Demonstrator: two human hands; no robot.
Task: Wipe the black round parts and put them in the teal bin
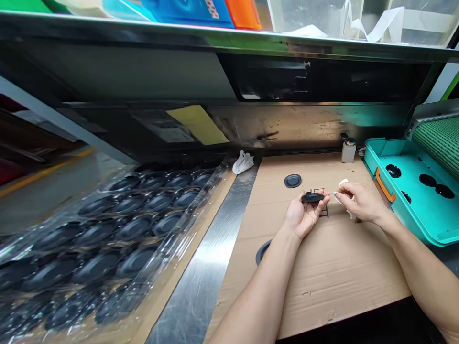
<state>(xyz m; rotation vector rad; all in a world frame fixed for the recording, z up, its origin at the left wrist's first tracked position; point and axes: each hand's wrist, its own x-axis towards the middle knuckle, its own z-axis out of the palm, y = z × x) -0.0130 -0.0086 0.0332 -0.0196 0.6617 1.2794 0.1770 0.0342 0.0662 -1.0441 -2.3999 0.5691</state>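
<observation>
My left hand is palm up above the cardboard, its fingers closed around the edge of a round black disc-shaped part. Just to its right, my right hand pinches a crumpled white cloth or tissue, which shows above and below the fingers. The two hands are close but apart. Behind the left hand, a second black disc lies flat on the cardboard. Another black disc is partly hidden by my left forearm.
A clear plastic tray with rows of black discs lies left. At right stands a teal bin with an orange latch and several black parts inside. A small dispenser bottle and a crumpled white tissue are at the back, under a low shelf.
</observation>
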